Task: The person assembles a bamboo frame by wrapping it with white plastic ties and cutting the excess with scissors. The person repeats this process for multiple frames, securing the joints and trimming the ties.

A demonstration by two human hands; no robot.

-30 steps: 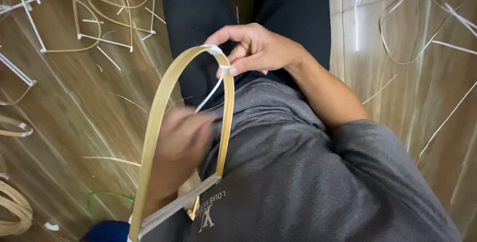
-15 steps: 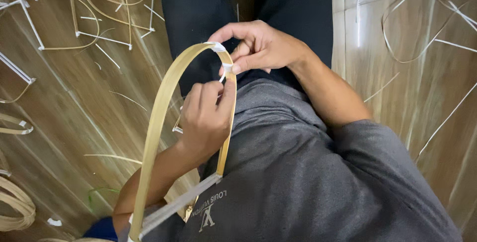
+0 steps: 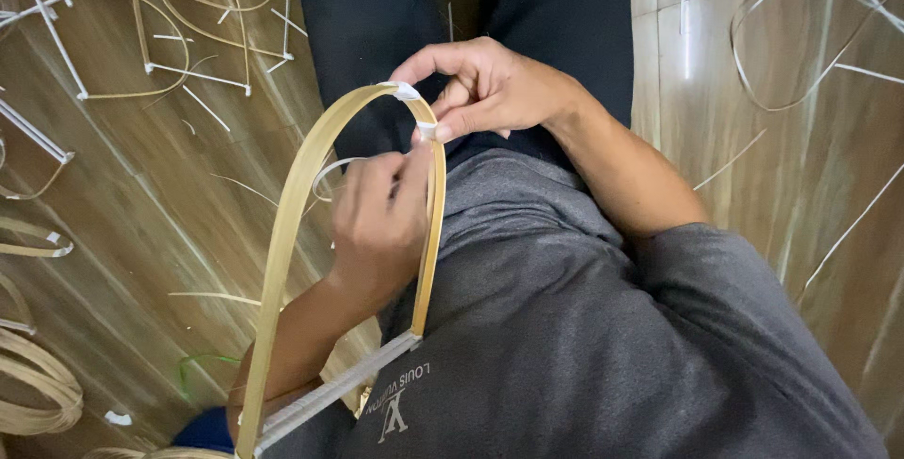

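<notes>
A pale bamboo strip bent into a tall arch (image 3: 292, 195) stands over my lap, its ends joined by a straight white bar (image 3: 339, 388). White tape (image 3: 407, 92) wraps the top of the bend. My right hand (image 3: 490, 87) pinches the arch at that taped top, thumb and forefinger closed on it. My left hand (image 3: 377, 224) reaches up through the arch just below the bend, fingers closed on a thin white strip (image 3: 325, 172) that curls off to the left. My dark trousers and grey shirt lie behind.
The wooden floor (image 3: 141, 195) carries other bent bamboo frames (image 3: 188, 35) at the upper left, coiled bamboo strips (image 3: 38, 388) at the lower left, a green wire (image 3: 198, 365), and long thin loose strips (image 3: 800, 35) on the right.
My left hand has risen from low inside the arch to just under the taped bend, bringing the thin white strip with it. My right hand has stayed pinching the top.
</notes>
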